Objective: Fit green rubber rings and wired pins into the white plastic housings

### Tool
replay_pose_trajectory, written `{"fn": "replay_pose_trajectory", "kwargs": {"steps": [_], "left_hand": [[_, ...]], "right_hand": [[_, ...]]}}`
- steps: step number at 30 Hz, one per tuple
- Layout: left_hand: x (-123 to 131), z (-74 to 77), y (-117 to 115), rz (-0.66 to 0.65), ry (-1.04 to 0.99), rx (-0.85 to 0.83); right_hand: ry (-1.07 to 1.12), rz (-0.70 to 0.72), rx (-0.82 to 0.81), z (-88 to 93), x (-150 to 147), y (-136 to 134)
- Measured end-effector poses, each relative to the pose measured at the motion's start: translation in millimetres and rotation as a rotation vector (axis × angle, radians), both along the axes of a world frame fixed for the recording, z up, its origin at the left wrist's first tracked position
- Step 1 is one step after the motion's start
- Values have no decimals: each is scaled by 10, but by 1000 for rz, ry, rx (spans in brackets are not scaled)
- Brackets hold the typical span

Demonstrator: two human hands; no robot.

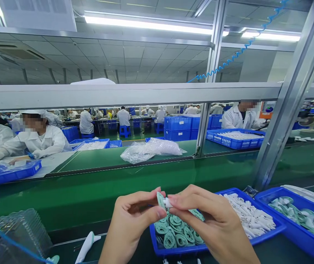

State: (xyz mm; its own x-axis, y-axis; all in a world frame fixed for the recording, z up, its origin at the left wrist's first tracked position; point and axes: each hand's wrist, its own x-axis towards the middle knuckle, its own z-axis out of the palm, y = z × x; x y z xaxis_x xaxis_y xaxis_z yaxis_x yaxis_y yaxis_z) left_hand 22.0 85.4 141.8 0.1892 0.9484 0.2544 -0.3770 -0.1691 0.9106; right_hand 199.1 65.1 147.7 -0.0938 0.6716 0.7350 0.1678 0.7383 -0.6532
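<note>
My left hand [131, 227] and my right hand [209, 223] meet above a blue plastic tray [180, 250], pinching a small white plug [168, 202] between their fingertips. A flat mint-green cable [161, 200] runs from the plug, and its far end seems to trail down toward the tray. Several coiled mint-green cables [175, 231] lie in the tray's left part beneath my hands. A heap of white plastic parts [252, 216] fills its right part. My fingers hide most of the plug.
A second blue tray [297, 200] of green cables and white parts stands to the right. A white handheld device [86, 247] lies near stacked clear plastic trays [14, 234] at left. Beyond the green bench [63, 203], co-workers sit among blue crates and a clear plastic bag [151, 150].
</note>
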Motion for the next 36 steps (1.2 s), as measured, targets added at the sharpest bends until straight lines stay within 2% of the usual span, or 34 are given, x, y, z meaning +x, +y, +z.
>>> {"fn": "replay_pose_trajectory", "kwargs": {"steps": [7,11,13,16,19,22,25,26,29,31,36], "left_hand": [[-33,40,-42,-58,75,-61],[-35,102,-31,-62,175,-75],[-37,127,-15,-90,163,-69],[-51,140,6,-85,121,-91],[-79,151,10,16,148,-86],[-111,182,2,128,205,-69],[-125,204,-6,154,244,-52],[-122,204,-7,139,253,-47],[-90,181,-4,28,275,-81],[-59,156,-1,-58,265,-126],[-18,120,-20,-174,182,-147]], "right_hand": [[-174,-15,41,50,77,-15],[-229,-81,34,49,38,15],[-283,-125,-8,88,42,-2],[-339,-292,-51,186,179,-123],[-307,-528,-151,192,494,-323],[-456,-627,-446,-55,883,-520],[-788,-615,-793,-534,1193,-652],[-833,-633,-847,-710,1255,-676],[-881,-686,-915,-1171,1304,-687],[-887,-712,-922,-1378,1260,-658],[-871,-740,-876,-1608,1170,-561]]}}
